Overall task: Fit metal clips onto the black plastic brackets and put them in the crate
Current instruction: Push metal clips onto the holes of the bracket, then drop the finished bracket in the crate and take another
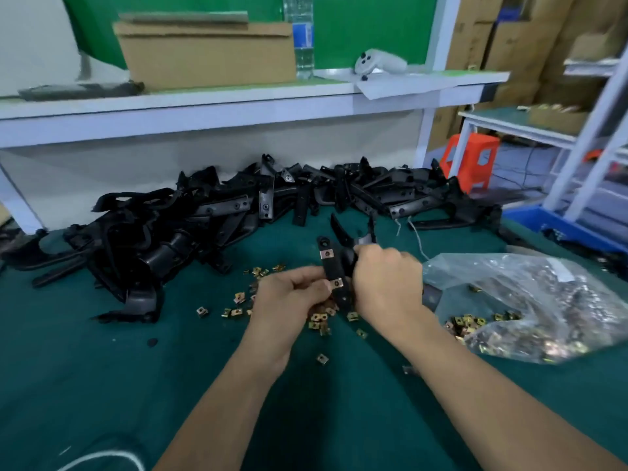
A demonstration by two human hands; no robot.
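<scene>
My right hand (385, 283) grips a black plastic bracket (334, 266) and holds it upright above the green table. Two metal clips sit on its flat arm: an upper clip (325, 254) and a lower clip (337, 283). My left hand (289, 297) has its fingers curled at the lower clip and pinches it against the bracket. Loose brass-coloured clips (319, 319) lie scattered on the mat under both hands. No crate is in view.
A large heap of black brackets (238, 212) runs along the back of the green mat (102, 368). A clear plastic bag of clips (530, 307) lies at the right. A shelf above holds a cardboard box (207, 52) and a water bottle (300, 35).
</scene>
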